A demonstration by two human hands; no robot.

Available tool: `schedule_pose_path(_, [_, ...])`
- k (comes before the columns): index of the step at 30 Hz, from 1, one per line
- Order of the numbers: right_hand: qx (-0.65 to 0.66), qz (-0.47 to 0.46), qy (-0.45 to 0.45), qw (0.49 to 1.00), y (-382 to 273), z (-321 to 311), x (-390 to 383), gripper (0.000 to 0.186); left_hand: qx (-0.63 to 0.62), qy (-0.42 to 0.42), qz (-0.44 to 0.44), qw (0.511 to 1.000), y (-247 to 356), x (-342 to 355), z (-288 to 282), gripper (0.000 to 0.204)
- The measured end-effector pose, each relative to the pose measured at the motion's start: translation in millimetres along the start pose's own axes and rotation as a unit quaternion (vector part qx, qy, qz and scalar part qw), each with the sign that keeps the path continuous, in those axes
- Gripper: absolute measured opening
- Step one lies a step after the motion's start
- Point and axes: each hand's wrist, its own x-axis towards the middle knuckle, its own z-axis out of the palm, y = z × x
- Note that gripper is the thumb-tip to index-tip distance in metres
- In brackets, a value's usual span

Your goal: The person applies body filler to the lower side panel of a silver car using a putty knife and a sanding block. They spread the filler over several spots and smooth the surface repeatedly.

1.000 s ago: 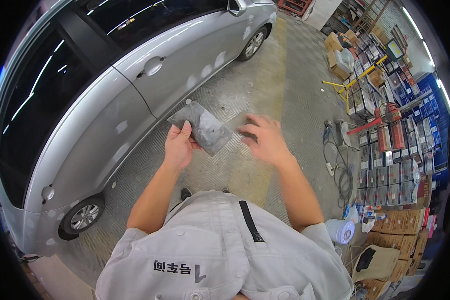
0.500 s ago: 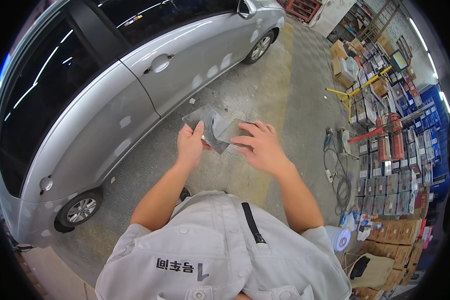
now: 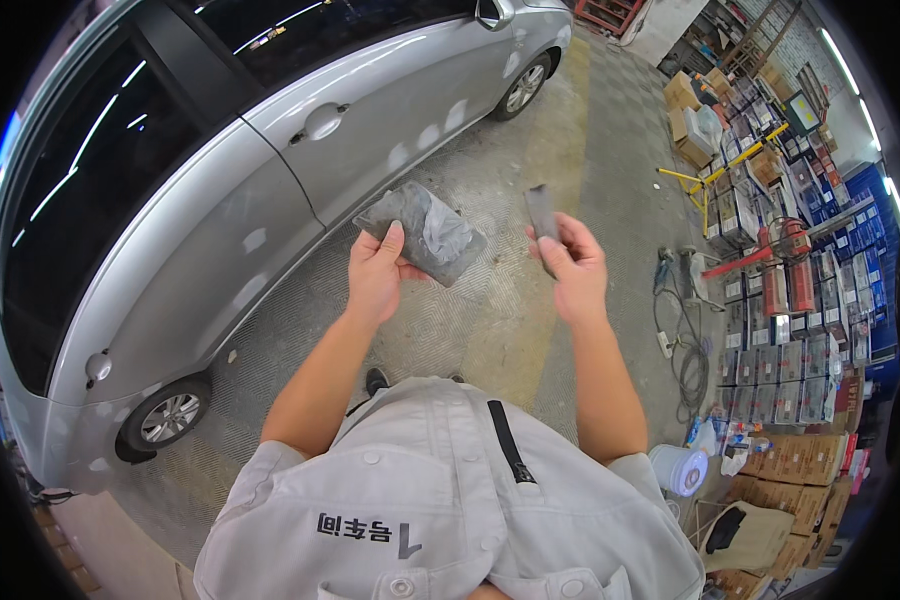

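Observation:
My left hand grips the left edge of a dark grey putty board, thumb on top. Lighter grey putty is smeared over the board's middle and right side. To the right, apart from the board, a thin grey putty scraper stands up from my right hand, held between thumb and fingers. A silver car is on the left, with pale filler patches on its doors and lower side.
The patterned floor runs between the car and the goods on the right. Cables, a red stand, a yellow tripod, stacked boxes and a white bucket line that side.
My right hand has drawn the scraper off the board, moved right and turned it upright. The board has tilted so more of its putty-covered face shows.

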Motion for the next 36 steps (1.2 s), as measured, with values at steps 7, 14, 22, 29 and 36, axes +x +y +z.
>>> schedule_pose_path(7, [-0.147,0.134,-0.114,0.973,22,19,-22,0.02,0.084,0.099,0.087,0.988,-16,-7,22,0.024])
schedule_pose_path(14, [-0.098,0.082,-0.047,0.991,13,17,-20,0.03,0.412,-0.095,0.068,0.903,-17,-17,15,0.023])
schedule_pose_path(22, [-0.17,-0.246,-0.16,0.941,-4,15,-16,0.024,0.009,-0.042,-0.082,0.996,-6,-6,10,0.021])
schedule_pose_path(29, [-0.451,-0.165,-0.128,0.868,-9,11,-14,0.031,-0.016,0.011,-0.04,0.999,0,-7,7,0.02])
schedule_pose_path(36, [-0.553,-0.184,-0.222,0.782,-13,24,-20,0.03,0.106,0.111,-0.077,0.985,-12,-5,12,0.019])
